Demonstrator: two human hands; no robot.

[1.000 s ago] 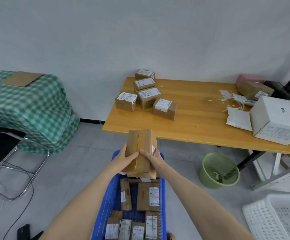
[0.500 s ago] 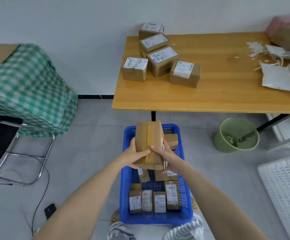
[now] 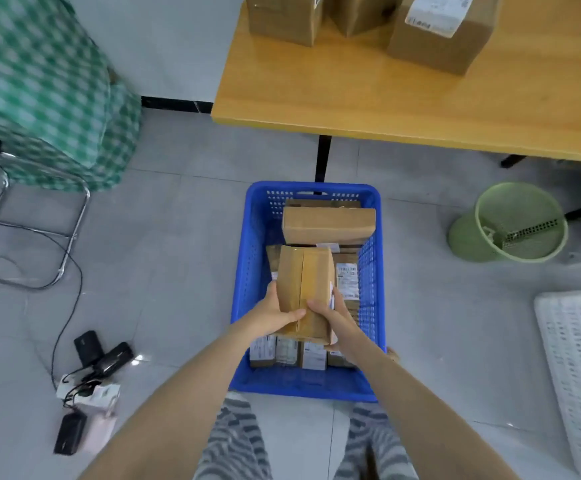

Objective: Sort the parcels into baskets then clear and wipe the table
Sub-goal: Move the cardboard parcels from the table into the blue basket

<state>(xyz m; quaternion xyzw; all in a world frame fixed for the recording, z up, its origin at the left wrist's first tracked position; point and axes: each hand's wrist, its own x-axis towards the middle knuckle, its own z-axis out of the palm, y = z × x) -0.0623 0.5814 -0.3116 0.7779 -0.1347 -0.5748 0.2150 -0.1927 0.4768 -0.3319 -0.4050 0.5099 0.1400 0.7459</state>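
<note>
I hold a brown cardboard parcel (image 3: 304, 282) with both hands over the blue basket (image 3: 247, 271) on the floor. My left hand (image 3: 271, 315) grips its left side, thumb across the taped face. My right hand (image 3: 334, 320) grips its right side from below. The basket holds several labelled parcels standing in a row near me (image 3: 287, 353) and a larger brown box (image 3: 329, 225) lying at its far end. Three more parcels (image 3: 438, 39) stand at the top, on the wooden table (image 3: 368, 98).
A green bin (image 3: 511, 225) stands on the floor at the right, under the table's edge. A white basket (image 3: 580, 368) lies at the far right. A power strip with chargers and cables (image 3: 88, 386) sits on the floor at the left, near a metal chair frame (image 3: 39, 233) and a green checked cover (image 3: 39, 91).
My head has tilted down and closer. Both hands have lowered the parcel from in front of the table down into the blue basket, just above the parcels inside.
</note>
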